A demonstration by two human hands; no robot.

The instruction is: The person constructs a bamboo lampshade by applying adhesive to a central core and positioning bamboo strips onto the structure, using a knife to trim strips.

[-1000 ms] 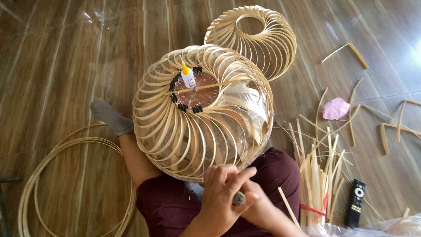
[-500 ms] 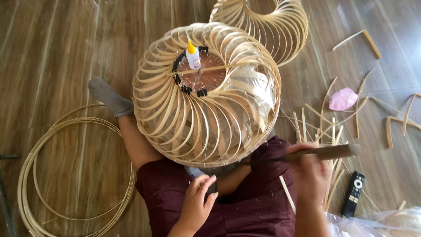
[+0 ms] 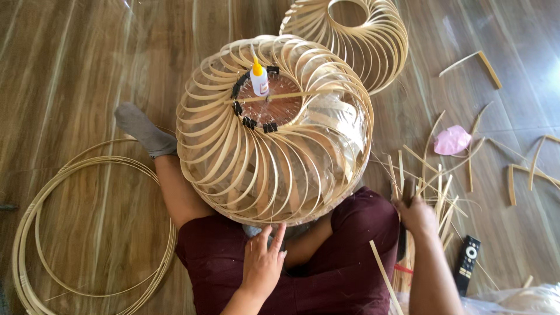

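A large round bamboo-strip lampshade frame (image 3: 274, 146) rests on my crossed legs. A small white glue bottle with a yellow cap (image 3: 259, 79) stands on its centre ring, which is lined with black clips. My left hand (image 3: 262, 265) lies open on my lap, fingers apart, just below the frame's near rim and holding nothing. My right hand (image 3: 418, 216) is out by my right knee, closed around a dark-handled tool (image 3: 408, 189) whose end sticks up above the fist. It sits right over a bundle of loose bamboo strips (image 3: 440, 195); the rest of the tool is hidden.
A second bamboo frame (image 3: 373, 41) lies behind the first. Coiled bamboo rings (image 3: 87, 245) lie on the wooden floor at left, by my grey-socked foot (image 3: 143, 131). At right are scattered strips, a pink object (image 3: 452, 140), a black remote control (image 3: 466, 262) and a plastic bag (image 3: 513, 300).
My hands were together at my lap; the right hand has swung out to the right and down to the strip bundle with the tool. The left hand has opened and stayed on the lap.
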